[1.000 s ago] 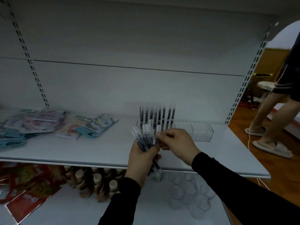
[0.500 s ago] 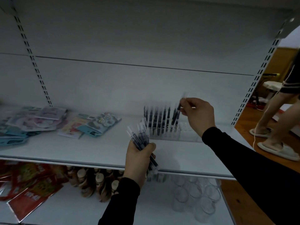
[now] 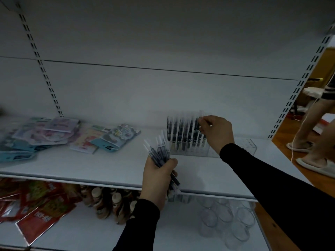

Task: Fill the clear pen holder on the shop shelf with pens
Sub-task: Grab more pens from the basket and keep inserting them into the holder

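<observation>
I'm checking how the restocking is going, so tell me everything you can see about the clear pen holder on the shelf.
The clear pen holder is a low, see-through box, plastic by its look, standing on the white shelf near the back wall. Its left part holds dark pens standing upright in rows; its right part looks empty. The right hand pinches a pen at the right edge of those rows, over the holder. Blur hides any inner dividers.

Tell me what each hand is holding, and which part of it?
The left hand grips a bunch of clear-capped dark pens around their lower half. The right hand pinches one dark pen near its top, over the clear plastic pen holder.
</observation>
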